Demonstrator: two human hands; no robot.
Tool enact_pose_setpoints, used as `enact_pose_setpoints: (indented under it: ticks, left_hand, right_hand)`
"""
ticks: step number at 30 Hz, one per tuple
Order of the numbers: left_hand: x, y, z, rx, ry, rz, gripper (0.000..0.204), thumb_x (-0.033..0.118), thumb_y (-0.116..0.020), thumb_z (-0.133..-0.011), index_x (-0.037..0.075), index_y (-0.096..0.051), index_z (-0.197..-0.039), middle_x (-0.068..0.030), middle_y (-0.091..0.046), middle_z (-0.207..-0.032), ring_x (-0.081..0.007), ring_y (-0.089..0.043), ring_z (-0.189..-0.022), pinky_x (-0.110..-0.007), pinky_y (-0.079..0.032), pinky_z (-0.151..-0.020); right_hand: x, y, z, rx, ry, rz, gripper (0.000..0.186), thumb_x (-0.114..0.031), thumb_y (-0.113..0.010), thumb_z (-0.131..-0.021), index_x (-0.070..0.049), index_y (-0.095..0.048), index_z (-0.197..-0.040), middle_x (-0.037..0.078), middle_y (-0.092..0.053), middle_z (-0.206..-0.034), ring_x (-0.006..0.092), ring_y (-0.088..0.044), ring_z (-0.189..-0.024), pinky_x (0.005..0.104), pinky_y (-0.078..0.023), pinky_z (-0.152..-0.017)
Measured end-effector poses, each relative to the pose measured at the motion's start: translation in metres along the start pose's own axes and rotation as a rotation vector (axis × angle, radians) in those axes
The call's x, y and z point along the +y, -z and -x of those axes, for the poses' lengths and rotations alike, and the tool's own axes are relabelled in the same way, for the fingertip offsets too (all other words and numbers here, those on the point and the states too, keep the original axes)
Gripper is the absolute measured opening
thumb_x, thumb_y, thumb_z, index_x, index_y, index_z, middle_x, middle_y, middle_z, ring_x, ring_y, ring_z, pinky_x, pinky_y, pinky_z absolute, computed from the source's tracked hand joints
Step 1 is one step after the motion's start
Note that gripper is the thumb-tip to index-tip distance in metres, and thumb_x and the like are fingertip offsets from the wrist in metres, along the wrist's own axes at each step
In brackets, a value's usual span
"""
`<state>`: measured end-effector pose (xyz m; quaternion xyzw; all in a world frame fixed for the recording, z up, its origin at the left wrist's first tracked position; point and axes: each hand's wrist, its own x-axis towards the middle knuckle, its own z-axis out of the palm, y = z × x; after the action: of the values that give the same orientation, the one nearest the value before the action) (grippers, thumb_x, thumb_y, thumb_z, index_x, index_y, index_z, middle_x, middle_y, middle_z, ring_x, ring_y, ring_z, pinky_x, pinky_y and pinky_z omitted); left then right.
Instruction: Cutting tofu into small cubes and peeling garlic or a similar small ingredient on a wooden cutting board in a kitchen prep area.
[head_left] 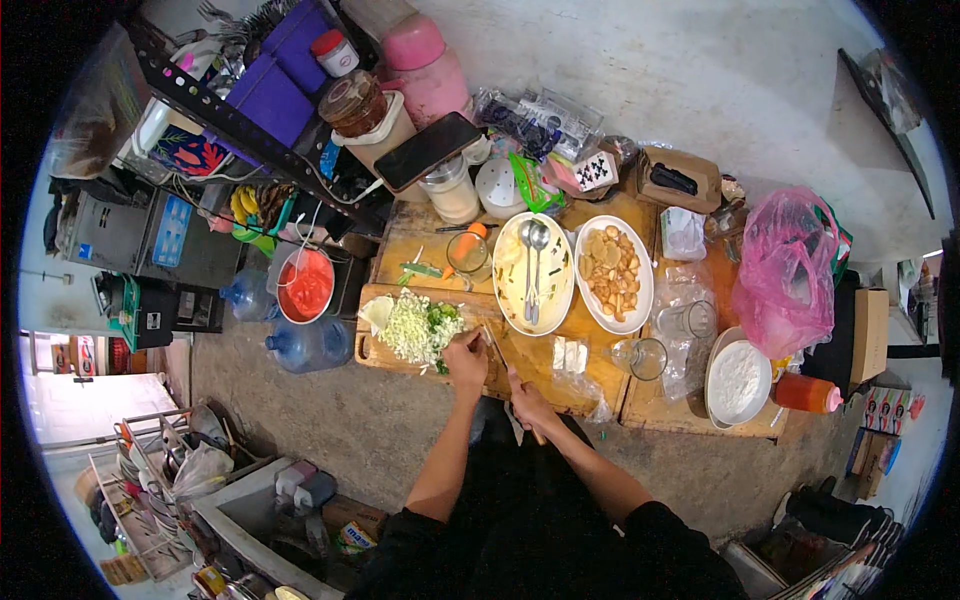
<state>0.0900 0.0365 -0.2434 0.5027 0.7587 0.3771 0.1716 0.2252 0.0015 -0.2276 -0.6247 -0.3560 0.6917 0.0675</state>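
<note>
My right hand (532,405) is wrapped round the handle of a knife (496,346), whose blade points away from me over the wooden cutting board (372,352). Just left of the blade, my left hand (465,357) is closed, its fingertips down near the board; whatever lies under them is hidden. Beside that hand sits a heap of finely chopped pale cabbage (410,328). Some green chopped pieces (445,322) lie at its right side, and a larger pale wedge (377,312) rests at its left.
Beyond the board stand a glass (470,256), an oval dish with two spoons (513,295) and an oval dish of brown food pieces (640,268). A bowl of white powder (738,384), an orange-red bottle (806,393) and a pink bag (787,270) are rightward. A phone (428,152) leans at the back.
</note>
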Motion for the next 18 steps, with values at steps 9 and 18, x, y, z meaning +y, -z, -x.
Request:
enact_pose_setpoints:
  ticks: [9, 18]
  left_hand:
    - [0.0, -0.001, 0.001, 0.024, -0.005, 0.008, 0.026, -0.006, -0.059, -0.065, 0.0, -0.066, -0.09, -0.0154, -0.058, -0.063, -0.0222, -0.055, -0.054, -0.03, -0.045, -0.055]
    - [-0.002, -0.004, 0.001, 0.025, 0.016, 0.031, 0.021, -0.006, -0.059, -0.067, -0.001, -0.066, -0.085, -0.0153, -0.056, -0.06, -0.0223, -0.055, -0.052, -0.029, -0.044, -0.053]
  right_hand:
    - [0.01, -0.004, -0.007, 0.046, 0.049, 0.051, 0.067, -0.063, -0.026, -0.084, -0.007, -0.034, -0.047, 0.003, -0.032, -0.038, 0.0144, -0.033, -0.028, 0.0289, -0.028, -0.028]
    - [0.028, -0.006, -0.024, 0.163, 0.216, 0.239, 0.072, -0.063, -0.025, -0.084, -0.001, -0.042, -0.051, 0.007, -0.037, -0.039, 0.0184, -0.04, -0.029, 0.0311, -0.034, -0.03]
